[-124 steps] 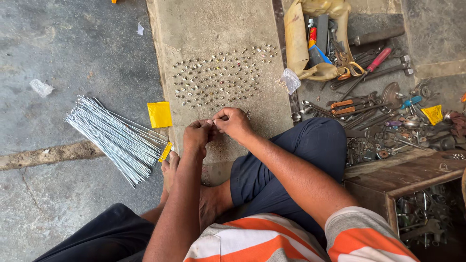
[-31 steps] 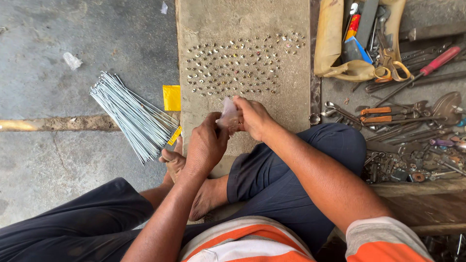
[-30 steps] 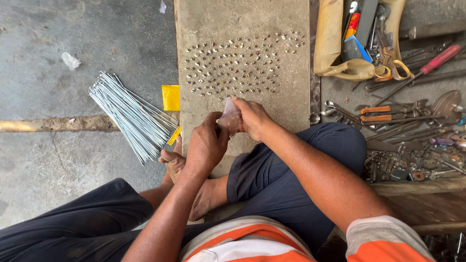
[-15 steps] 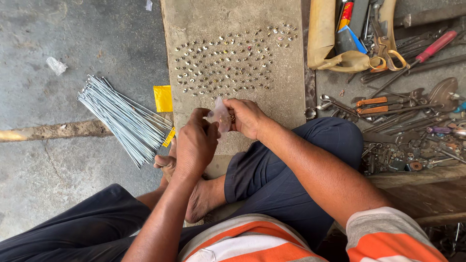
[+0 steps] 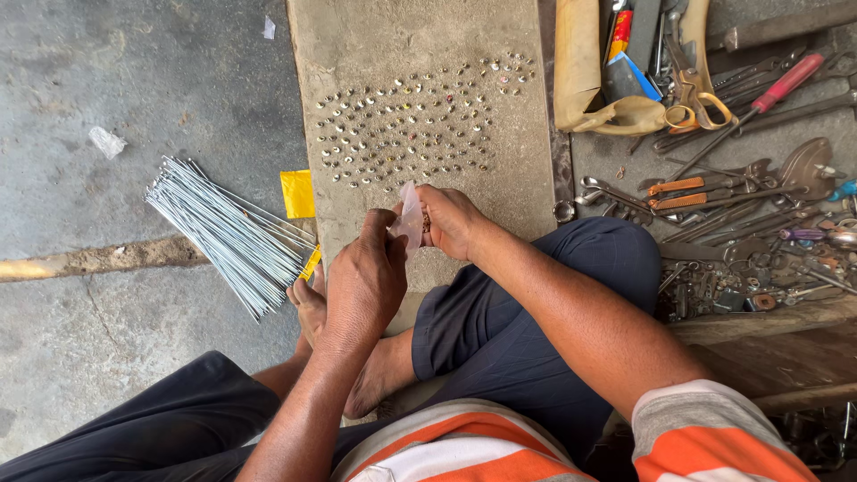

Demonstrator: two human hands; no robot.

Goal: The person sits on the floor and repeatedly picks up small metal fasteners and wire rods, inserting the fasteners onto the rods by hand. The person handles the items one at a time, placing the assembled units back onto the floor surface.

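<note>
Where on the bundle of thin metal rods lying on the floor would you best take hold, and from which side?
Grip the bundle of rods near its lower right end, beside the yellow band, where the rods lie tightly gathered; toward the upper left they fan apart. Come from above, closing across the rods, since they lie flat on the concrete floor.

Small clear plastic packet [image 5: 411, 212], crumpled, pinched between left hand [image 5: 366, 278] and right hand [image 5: 453, 221], frame centre. Yellow rectangular packet [image 5: 297, 194] flat on the floor at 9 o'clock of the hands, just beside the bundle of metal spokes [image 5: 232, 234]. Second yellow label strip [image 5: 310, 264] at the bundle's near end. Red-and-yellow pack [image 5: 619, 25] at 1 o'clock among tools; blue card [image 5: 636, 75] just below it.
</note>
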